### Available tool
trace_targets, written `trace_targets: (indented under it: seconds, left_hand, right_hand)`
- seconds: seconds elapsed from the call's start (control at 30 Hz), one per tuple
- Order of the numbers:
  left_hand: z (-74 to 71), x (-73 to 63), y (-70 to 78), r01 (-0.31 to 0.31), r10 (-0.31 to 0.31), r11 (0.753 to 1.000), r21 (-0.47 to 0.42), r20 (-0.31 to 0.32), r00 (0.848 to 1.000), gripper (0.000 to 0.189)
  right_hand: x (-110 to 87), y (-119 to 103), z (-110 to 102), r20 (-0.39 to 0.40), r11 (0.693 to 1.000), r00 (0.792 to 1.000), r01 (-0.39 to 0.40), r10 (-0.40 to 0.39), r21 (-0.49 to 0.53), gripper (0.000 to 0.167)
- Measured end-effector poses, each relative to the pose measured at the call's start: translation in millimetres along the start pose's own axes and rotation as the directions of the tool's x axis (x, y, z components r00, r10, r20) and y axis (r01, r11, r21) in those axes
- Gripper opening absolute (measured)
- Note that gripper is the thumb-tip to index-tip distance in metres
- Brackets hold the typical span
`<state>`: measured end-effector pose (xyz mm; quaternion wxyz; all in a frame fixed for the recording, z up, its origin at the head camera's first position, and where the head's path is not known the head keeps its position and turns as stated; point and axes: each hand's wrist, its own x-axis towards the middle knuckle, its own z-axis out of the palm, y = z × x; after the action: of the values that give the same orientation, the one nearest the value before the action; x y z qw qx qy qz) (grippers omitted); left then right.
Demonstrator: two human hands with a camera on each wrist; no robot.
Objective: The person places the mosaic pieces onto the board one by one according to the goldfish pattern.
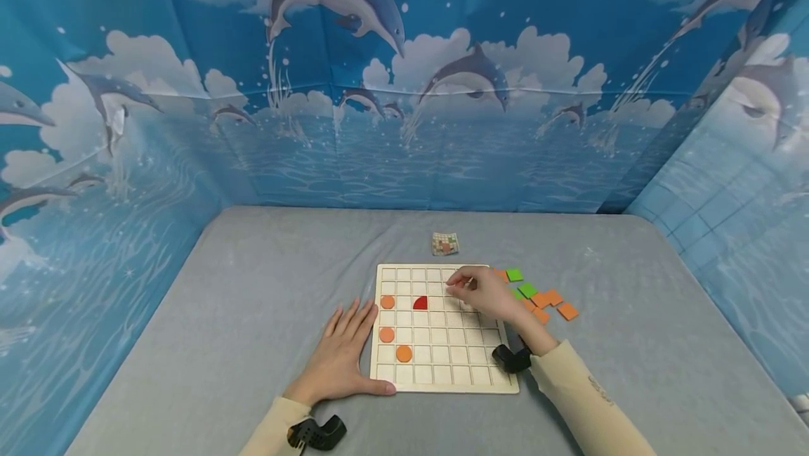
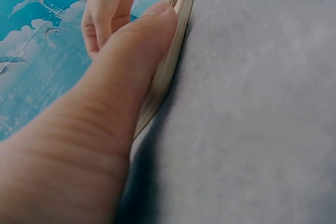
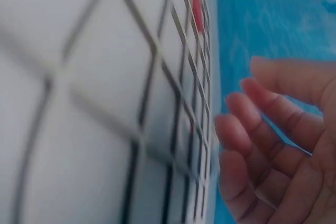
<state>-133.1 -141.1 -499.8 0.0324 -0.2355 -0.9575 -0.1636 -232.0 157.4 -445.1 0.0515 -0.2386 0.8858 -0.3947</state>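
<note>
A pale grid board (image 1: 445, 387) lies flat on the cloth. Orange roundish pieces (image 1: 404, 353) sit in several cells on its left side, and a red quarter-round piece (image 1: 420, 303) in an upper cell. My left hand (image 1: 344, 354) rests along the left edge, fingers spread, its thumb (image 2: 160, 17) lying at the near corner. Over the board's upper right hovers my right hand (image 1: 483, 291), hiding some cells. In the right wrist view its fingers (image 3: 247, 114) are loosely bent, thumb tip close to the index, and no piece shows between them.
Right of the board are scattered orange square tiles (image 1: 567, 311) and green square tiles (image 1: 515, 275), some partly behind my right hand. A small patterned card (image 1: 445, 244) lies beyond the board's far edge. Dolphin-print curtains (image 1: 404, 161) close off the back and sides of the grey table (image 1: 265, 266).
</note>
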Motion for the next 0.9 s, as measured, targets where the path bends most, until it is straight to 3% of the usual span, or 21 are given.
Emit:
trace_targets:
  seconds: [0.37,0.67,0.9]
  left_hand:
    - [2.3,-1.0,-1.3,0.000,0.000,1.000,0.007,-0.007,1.000,0.128]
    - [1.7,-0.8,-1.0,0.006,-0.006,1.000,0.004,0.002,1.000,0.128]
    - [3.0,0.0,-1.4,0.005,-0.005,1.000,0.009,0.000,1.000,0.129]
  right_hand:
    - [-11.4,29,-36,-0.139,0.979,0.979,-0.167,0.150,-0.121,0.019]
    - [-15.5,40,-49,-0.143,0.938,0.965,-0.249,0.220,-0.240,0.025]
    - [-11.3,46,-52,-0.105,0.913,0.952,-0.305,0.287,-0.271,0.030]
